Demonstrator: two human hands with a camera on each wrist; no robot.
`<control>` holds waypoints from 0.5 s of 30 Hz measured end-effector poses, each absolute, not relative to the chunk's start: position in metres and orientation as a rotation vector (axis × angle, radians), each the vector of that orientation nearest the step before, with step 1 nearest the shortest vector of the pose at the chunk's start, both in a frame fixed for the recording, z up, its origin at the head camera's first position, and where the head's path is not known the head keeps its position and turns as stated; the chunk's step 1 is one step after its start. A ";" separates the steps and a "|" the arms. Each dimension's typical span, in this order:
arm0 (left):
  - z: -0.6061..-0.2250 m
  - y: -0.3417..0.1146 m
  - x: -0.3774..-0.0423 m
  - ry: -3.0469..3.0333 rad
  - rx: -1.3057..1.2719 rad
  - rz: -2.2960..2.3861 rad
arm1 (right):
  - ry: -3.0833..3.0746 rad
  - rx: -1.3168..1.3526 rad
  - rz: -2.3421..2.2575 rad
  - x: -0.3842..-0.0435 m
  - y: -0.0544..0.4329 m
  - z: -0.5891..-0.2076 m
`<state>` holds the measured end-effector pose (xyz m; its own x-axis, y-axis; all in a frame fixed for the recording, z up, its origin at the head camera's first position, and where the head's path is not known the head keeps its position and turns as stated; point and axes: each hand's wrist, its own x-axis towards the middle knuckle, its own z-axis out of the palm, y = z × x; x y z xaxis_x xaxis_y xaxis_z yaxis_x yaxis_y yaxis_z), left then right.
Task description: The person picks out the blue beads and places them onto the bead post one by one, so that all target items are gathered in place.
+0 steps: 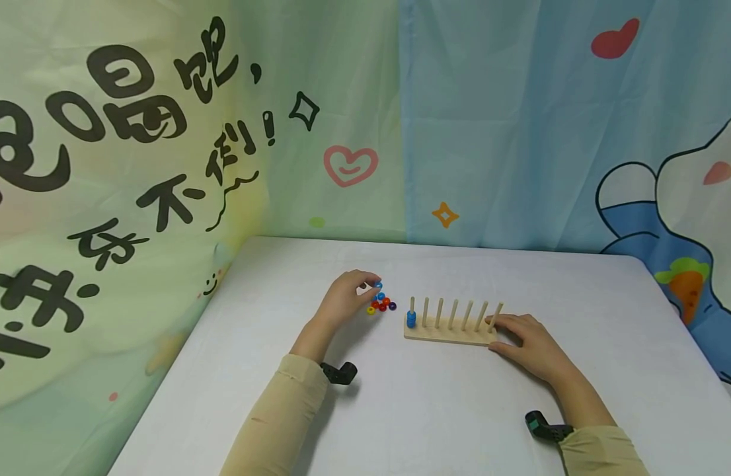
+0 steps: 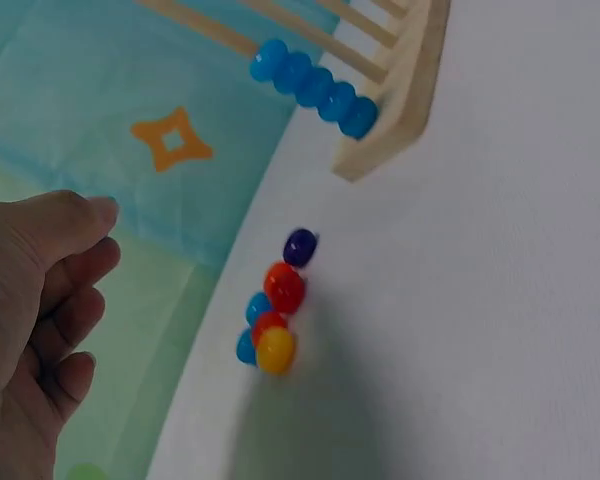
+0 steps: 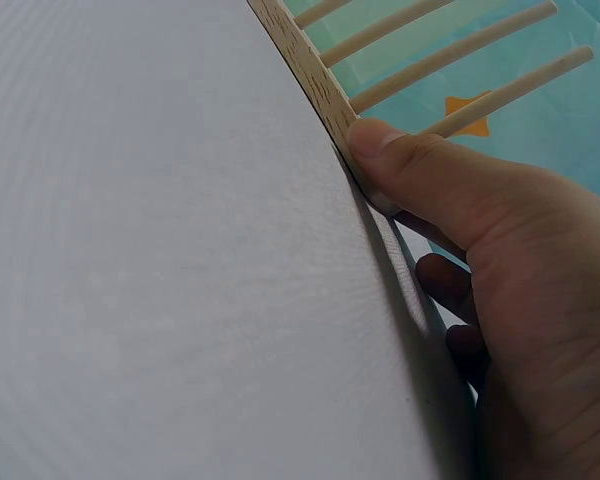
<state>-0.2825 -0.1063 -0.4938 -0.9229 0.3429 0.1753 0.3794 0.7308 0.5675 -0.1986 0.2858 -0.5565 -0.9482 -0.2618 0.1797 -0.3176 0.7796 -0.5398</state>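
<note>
My left hand (image 1: 349,292) pinches a blue bead (image 1: 378,285) between thumb and fingertips, above a small cluster of loose beads. In the left wrist view the thumb hides that bead. The cluster holds a yellow bead (image 2: 276,351), a purple bead (image 2: 300,247), red beads (image 2: 285,287) and blue ones. A wooden peg board (image 1: 449,336) stands to the right, with several blue beads (image 1: 411,319) stacked on its leftmost peg and its other pegs bare. My right hand (image 1: 532,345) grips the board's right end, thumb on the front edge and fingers behind.
Everything lies on a white-covered table (image 1: 431,410). A printed curtain (image 1: 472,132) hangs behind and to the left of it. Each wrist carries a small black camera (image 1: 340,373).
</note>
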 end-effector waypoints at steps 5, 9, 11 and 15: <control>-0.481 -0.098 -0.276 -2.833 -0.645 -0.969 | -2.866 0.464 0.890 -0.198 0.285 -0.557; -0.473 -0.092 -0.271 -2.785 -0.728 -0.976 | -2.865 0.460 0.886 -0.199 0.285 -0.559; -0.470 -0.089 -0.268 -2.746 -0.794 -0.995 | -2.871 0.460 0.884 -0.199 0.285 -0.559; -0.464 -0.082 -0.264 -2.712 -0.898 -1.038 | -2.875 0.458 0.886 -0.200 0.286 -0.559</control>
